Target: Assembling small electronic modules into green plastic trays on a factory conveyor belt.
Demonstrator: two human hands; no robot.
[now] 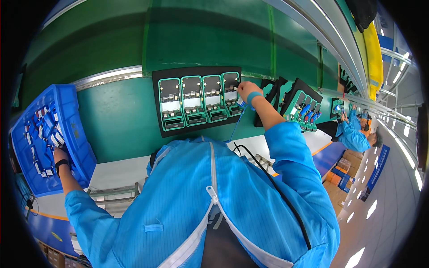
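- right hand is up at the black tray, fingertips pinched on something small at the last green holder, can't tell what
- left hand is down in the blue bin, fingers curled among small parts, grip hidden

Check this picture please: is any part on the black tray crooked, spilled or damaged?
Nothing stands out. The four green fixtures sit in a straight row on the black tray. The right hand touches the rightmost fixture. The left hand reaches into the blue bin of small parts, and none have spilled outside it.
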